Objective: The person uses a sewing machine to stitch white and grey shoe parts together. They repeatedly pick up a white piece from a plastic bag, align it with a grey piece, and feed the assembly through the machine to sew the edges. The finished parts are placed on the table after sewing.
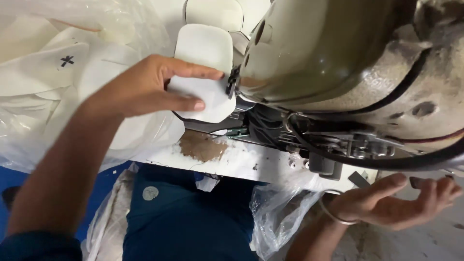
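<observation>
Clearly, the left hand (pixel 145 89) is pinching a thin, light, floppy-looking white fabric piece (pixel 203 72) by its edge beside the sewing machine (pixel 328 53), while the right hand (pixel 396 203) is hanging open, empty.

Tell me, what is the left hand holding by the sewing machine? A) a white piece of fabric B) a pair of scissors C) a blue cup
A: the left hand pinches a white rounded fabric piece between thumb and fingers, right beside the sewing machine.
</observation>
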